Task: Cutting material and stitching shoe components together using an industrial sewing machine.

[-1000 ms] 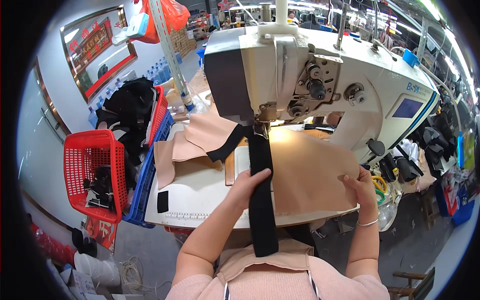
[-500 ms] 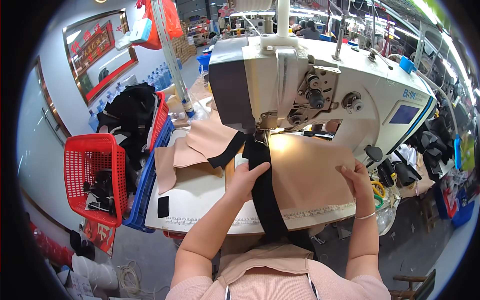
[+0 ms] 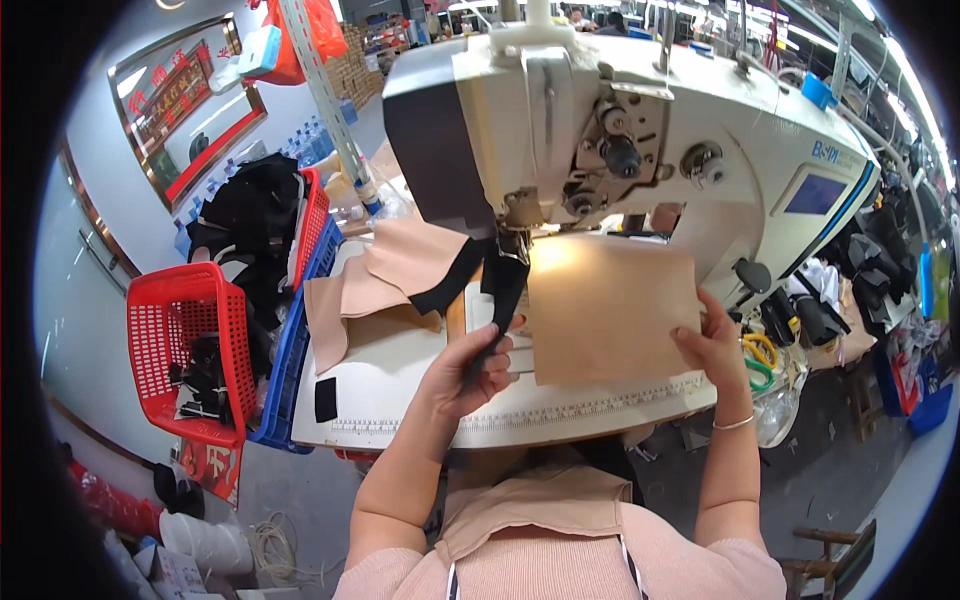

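A beige fabric panel (image 3: 610, 310) lies on the table to the right of the sewing machine's presser foot (image 3: 514, 243). My right hand (image 3: 712, 340) pinches the panel's right edge between thumb and fingers. From under the foot a black fabric strip (image 3: 505, 290) runs toward me along the panel's left side. My left hand (image 3: 468, 372) is closed around this strip, which looks bunched and twisted in the fingers. Left of the foot lie several beige pieces (image 3: 400, 265) with a black edge band (image 3: 450, 280). A lamp brightens the panel's far left corner.
The white sewing machine (image 3: 740, 130) spans the far side of the table. A ruler strip (image 3: 600, 405) follows the near edge, and a small black square (image 3: 326, 400) lies at left. Red baskets (image 3: 235, 350) with black pieces stand left. Scissors (image 3: 760, 350) are at right.
The black strip lay flat and hung over the near edge; now it is gathered in my left hand, which has moved left and nearer. The panel's near edge has shifted farther from me.
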The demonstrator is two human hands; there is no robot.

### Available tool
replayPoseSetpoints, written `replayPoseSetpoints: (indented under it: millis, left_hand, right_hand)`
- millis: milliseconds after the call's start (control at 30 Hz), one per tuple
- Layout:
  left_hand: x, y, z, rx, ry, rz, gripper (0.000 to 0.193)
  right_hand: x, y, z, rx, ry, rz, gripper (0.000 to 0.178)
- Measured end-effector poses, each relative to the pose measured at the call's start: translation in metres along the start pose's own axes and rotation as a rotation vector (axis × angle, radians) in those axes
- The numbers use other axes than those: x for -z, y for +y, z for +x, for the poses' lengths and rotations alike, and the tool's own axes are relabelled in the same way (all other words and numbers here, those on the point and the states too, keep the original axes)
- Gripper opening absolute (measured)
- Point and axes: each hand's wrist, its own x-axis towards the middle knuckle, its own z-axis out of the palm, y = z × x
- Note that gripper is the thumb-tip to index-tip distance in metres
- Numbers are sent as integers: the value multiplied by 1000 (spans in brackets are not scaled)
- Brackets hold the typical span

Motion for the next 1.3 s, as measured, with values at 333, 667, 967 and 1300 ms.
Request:
replayPoseSetpoints:
  millis: [333,667,967,1300]
  left_hand:
    - [12,-46,0,-119,323,460,32]
    - [15,-56,6,-160,388,478,30]
    - [7,-37,19,-198,320,570,25]
    - [2,-24,8,7,275,191,26]
  right_hand:
    - [3,-11,-1,4,-11,99,65]
    - [-1,-19,-3,-17,-34,230,62]
    - [2,-21,29,-6,-29,249,55]
    - [3,-12,35,30,18,261,46]
